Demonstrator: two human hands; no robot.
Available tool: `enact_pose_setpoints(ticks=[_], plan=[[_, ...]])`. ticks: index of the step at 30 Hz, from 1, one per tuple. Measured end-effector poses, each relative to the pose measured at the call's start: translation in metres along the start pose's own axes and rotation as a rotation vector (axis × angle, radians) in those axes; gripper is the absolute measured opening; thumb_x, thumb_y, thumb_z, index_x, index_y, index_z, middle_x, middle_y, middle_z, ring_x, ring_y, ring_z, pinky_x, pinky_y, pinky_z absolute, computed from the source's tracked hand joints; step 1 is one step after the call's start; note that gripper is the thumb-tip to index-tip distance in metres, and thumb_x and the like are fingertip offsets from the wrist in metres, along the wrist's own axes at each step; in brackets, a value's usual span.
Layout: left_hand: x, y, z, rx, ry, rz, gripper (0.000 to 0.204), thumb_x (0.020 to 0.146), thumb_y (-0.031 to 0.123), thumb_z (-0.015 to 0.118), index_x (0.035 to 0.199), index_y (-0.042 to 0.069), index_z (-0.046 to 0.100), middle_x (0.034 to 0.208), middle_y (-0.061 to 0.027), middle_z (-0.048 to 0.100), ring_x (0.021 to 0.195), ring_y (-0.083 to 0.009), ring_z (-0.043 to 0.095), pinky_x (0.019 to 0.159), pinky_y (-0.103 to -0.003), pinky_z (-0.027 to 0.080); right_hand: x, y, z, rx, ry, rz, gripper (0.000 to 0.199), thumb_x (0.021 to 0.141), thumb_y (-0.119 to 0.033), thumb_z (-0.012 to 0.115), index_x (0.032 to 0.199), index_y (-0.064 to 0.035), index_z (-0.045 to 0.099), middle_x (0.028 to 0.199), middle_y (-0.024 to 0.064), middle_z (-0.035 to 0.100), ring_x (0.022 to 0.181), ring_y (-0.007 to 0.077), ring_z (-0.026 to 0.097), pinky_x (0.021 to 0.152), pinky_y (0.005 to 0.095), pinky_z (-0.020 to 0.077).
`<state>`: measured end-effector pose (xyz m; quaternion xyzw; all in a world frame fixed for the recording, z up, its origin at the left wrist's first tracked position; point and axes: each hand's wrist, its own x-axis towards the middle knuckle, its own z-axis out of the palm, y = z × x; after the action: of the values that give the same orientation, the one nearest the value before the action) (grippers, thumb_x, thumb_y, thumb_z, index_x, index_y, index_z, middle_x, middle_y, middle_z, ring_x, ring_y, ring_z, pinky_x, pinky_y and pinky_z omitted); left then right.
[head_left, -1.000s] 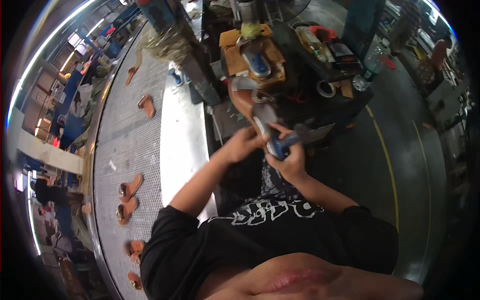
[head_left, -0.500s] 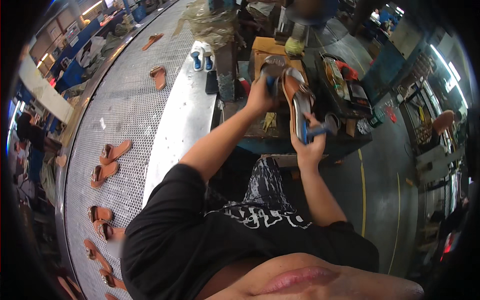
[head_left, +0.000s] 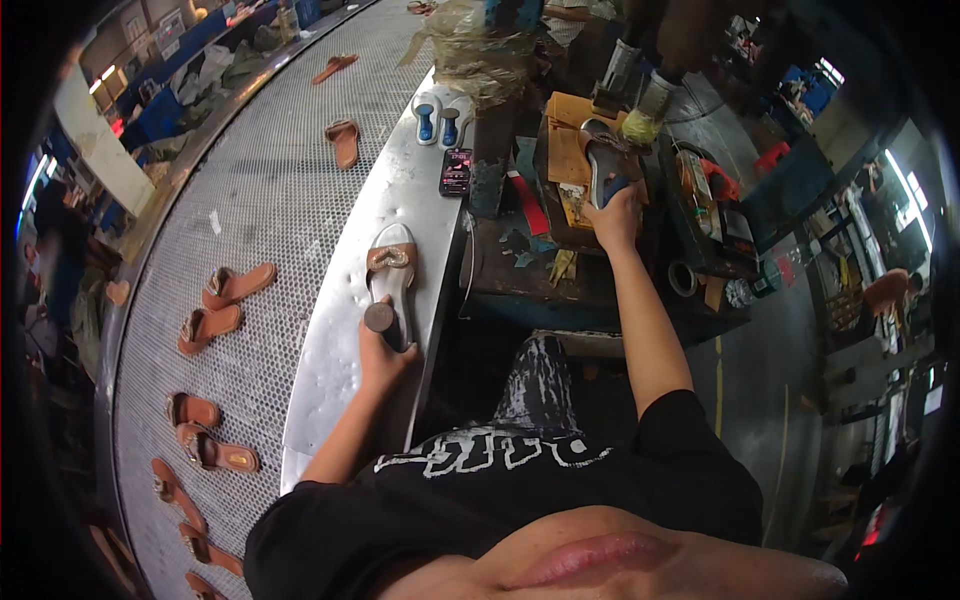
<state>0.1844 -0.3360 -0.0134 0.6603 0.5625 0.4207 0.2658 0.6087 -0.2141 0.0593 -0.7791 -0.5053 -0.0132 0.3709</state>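
Note:
My left hand (head_left: 384, 362) is closed round the heel end of a brown sandal (head_left: 393, 258) with a beaded strap, low over or on a metal ledge. A pale sole-shaped piece shows inside it, with a round brown-grey knob (head_left: 380, 317) beside my fingers. At the work block to the right, my right hand (head_left: 617, 213) grips a second sandal (head_left: 607, 152) by its heel end, near a dark blue handle. That sandal has a dark, glittery strap. Its toe points away from me over a stack of yellow-brown sheets (head_left: 566, 112).
A perforated conveyor (head_left: 280, 200) on the left carries several brown sandals. On the metal ledge (head_left: 330, 370) stand two white pieces with blue knobs (head_left: 437, 122) and a phone (head_left: 456, 172). A tray of bottles and tools (head_left: 700, 180) and a tape roll (head_left: 682, 279) are at right.
My hands have moved apart. The left has come back and left to the metal ledge with a sandal; the right has gone forward to the yellow-brown sheets. The phone screen is now lit.

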Motion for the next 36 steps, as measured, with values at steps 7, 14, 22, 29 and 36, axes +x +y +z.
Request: enact_pose_setpoints(ticks=[7, 14, 22, 29, 36], plan=[[0.006, -0.044, -0.053, -0.176, -0.296, 0.079, 0.067, 0.071, 0.015, 0.072, 0.133, 0.004, 0.050, 0.130, -0.0207, 0.054, 0.123, -0.0338, 0.051, 0.107, -0.039, 0.038, 0.014, 0.022, -0.026, -0.178, 0.136, -0.093, 0.083, 0.069, -0.044, 0.083, 0.123, 0.0073, 0.049, 0.117, 0.0251, 0.059, 0.110, 0.0378, 0.059, 0.095, 0.0449, 0.0467], [0.087, -0.130, -0.237, 0.889, -0.044, -0.257, 0.038, 0.071, 0.001, 0.065, 0.108, 0.001, 0.061, 0.112, -0.0202, 0.063, 0.111, -0.0386, 0.057, 0.093, -0.044, 0.048, 0.013, 0.023, -0.064, 0.242, 0.175, -0.285, 0.059, 0.077, -0.037, 0.081, 0.107, 0.0090, 0.058, 0.108, 0.0240, 0.064, 0.100, 0.0336, 0.064, 0.089, 0.0428, 0.0478], [0.111, -0.174, -0.288, 1.000, -0.248, -0.026, 0.044, 0.066, 0.000, 0.069, 0.108, 0.007, 0.058, 0.115, -0.0154, 0.061, 0.106, -0.0353, 0.058, 0.089, -0.042, 0.049, 0.053, 0.011, -0.029, 0.032, 0.106, -0.165, 0.061, 0.074, -0.053, 0.075, 0.102, -0.0001, 0.064, 0.101, 0.0230, 0.068, 0.099, 0.0429, 0.063, 0.085, 0.0494, 0.0483], [0.140, -0.035, -0.273, 0.191, 0.154, 0.049, 0.028, 0.068, 0.007, 0.076, 0.091, 0.000, 0.063, 0.090, -0.0056, 0.066, 0.085, -0.0178, 0.063, 0.076, -0.031, 0.051, 0.014, 0.002, -0.011, -0.200, 0.271, -0.199, 0.069, 0.070, -0.046, 0.080, 0.113, 0.0019, 0.056, 0.109, 0.0261, 0.064, 0.103, 0.0421, 0.062, 0.089, 0.0481, 0.0488], [0.002, -0.002, -0.201, -0.227, -0.097, 0.152, 0.059, 0.081, 0.008, 0.074, 0.131, 0.002, 0.043, 0.094, -0.0071, 0.063, 0.087, -0.0136, 0.062, 0.078, -0.029, 0.051, -0.094, -0.022, -0.042, 0.180, 0.207, -0.250, 0.061, 0.072, -0.019, 0.083, 0.122, 0.0045, 0.057, 0.120, 0.0212, 0.062, 0.109, 0.0343, 0.062, 0.094, 0.0411, 0.0484]])
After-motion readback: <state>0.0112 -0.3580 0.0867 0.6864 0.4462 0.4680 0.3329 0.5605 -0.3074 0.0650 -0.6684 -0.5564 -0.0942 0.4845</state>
